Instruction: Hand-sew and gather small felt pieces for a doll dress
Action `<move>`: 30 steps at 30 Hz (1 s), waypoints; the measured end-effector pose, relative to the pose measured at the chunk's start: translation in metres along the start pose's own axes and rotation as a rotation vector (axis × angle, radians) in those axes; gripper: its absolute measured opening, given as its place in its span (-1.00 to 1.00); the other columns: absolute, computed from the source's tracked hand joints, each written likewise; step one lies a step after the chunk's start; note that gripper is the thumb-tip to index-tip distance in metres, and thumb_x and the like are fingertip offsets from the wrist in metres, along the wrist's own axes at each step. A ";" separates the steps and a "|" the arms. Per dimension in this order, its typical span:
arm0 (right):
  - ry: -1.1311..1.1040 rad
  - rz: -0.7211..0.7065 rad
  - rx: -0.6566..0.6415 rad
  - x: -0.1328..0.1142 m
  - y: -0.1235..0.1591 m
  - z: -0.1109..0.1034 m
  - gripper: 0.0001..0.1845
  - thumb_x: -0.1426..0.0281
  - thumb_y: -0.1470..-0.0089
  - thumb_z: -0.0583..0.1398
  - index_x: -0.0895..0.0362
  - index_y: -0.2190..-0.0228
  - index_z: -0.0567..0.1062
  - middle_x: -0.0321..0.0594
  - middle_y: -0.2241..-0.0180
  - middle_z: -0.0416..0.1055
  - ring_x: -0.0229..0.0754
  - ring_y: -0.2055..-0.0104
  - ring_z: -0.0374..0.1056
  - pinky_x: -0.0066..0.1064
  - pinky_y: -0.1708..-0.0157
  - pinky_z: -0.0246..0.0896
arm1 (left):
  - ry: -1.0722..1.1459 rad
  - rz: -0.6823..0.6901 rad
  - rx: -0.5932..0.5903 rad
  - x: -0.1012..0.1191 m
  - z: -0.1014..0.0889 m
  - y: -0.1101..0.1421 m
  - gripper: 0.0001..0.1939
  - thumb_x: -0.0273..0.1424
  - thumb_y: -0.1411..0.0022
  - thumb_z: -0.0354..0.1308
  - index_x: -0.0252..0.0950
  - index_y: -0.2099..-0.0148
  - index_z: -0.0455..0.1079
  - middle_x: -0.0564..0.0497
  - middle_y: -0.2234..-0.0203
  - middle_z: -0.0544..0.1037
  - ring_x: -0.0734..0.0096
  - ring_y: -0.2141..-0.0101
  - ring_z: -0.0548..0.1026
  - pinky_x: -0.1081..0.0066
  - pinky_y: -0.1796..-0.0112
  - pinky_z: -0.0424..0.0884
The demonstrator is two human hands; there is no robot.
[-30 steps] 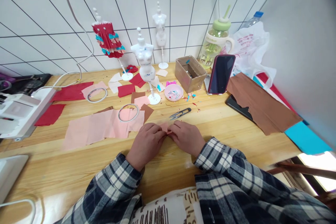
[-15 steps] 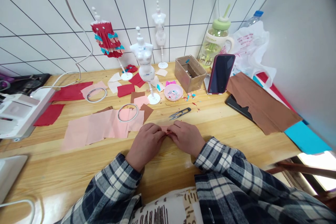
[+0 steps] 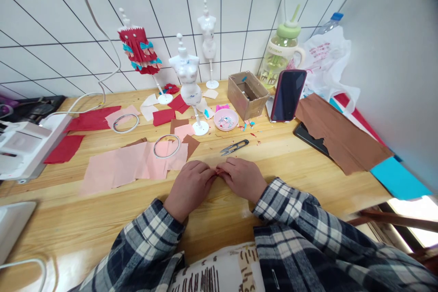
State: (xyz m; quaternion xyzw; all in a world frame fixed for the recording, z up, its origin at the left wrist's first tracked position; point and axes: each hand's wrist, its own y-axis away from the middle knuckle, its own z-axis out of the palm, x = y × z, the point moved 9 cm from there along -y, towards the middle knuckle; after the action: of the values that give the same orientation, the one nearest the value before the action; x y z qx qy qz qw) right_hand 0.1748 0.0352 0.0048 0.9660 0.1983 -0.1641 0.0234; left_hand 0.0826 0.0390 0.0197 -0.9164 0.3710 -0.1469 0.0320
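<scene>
My left hand [image 3: 190, 185] and my right hand [image 3: 242, 178] rest side by side on the wooden table [image 3: 273, 164], fingertips meeting. Both pinch a small pink piece of paper [image 3: 216, 170], of which only a sliver shows between the fingers. Black thread snips [image 3: 234, 147] lie just beyond my right hand. A spread of pink paper sheets [image 3: 130, 166] with a wire ring [image 3: 166, 145] on them lies left of my left hand.
Three white mini mannequins stand at the back; one [image 3: 140, 52] wears a red paper dress, the nearest [image 3: 189, 80] is bare. A pink dish [image 3: 226, 120], cardboard box [image 3: 247, 94], propped phone [image 3: 288, 96], bottle [image 3: 282, 54], brown paper [image 3: 338, 134] and red scraps [image 3: 91, 121] surround them. A white machine [image 3: 23, 146] sits left.
The pink piece has become more covered by my fingers; my hands have closed slightly together. Nothing else has moved.
</scene>
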 end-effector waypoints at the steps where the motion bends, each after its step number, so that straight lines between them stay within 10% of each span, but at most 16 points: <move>1: 0.001 0.001 0.000 0.000 0.000 0.000 -0.69 0.28 -0.31 -0.01 0.07 0.25 0.50 -0.23 0.28 0.45 -0.20 0.25 0.35 -0.38 0.32 0.09 | 0.004 0.005 0.008 0.001 -0.001 0.000 -0.82 -0.38 -0.31 0.09 -0.26 0.21 0.53 -0.05 0.36 0.55 0.27 0.28 0.45 0.23 0.19 0.38; 30: -0.076 0.027 -0.048 0.009 -0.002 0.004 -0.77 0.30 -0.26 0.09 0.07 0.25 0.54 -0.24 0.27 0.45 -0.25 0.23 0.37 -0.43 0.27 0.16 | -0.024 0.025 0.014 0.002 -0.003 0.002 -0.78 -0.38 -0.33 0.06 -0.27 0.29 0.51 -0.05 0.45 0.53 0.28 0.33 0.45 0.26 0.25 0.37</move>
State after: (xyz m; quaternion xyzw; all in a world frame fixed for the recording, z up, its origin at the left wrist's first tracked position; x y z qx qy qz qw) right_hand 0.1807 0.0401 -0.0018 0.9608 0.1883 -0.1955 0.0563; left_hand 0.0818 0.0368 0.0227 -0.9132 0.3808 -0.1380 0.0445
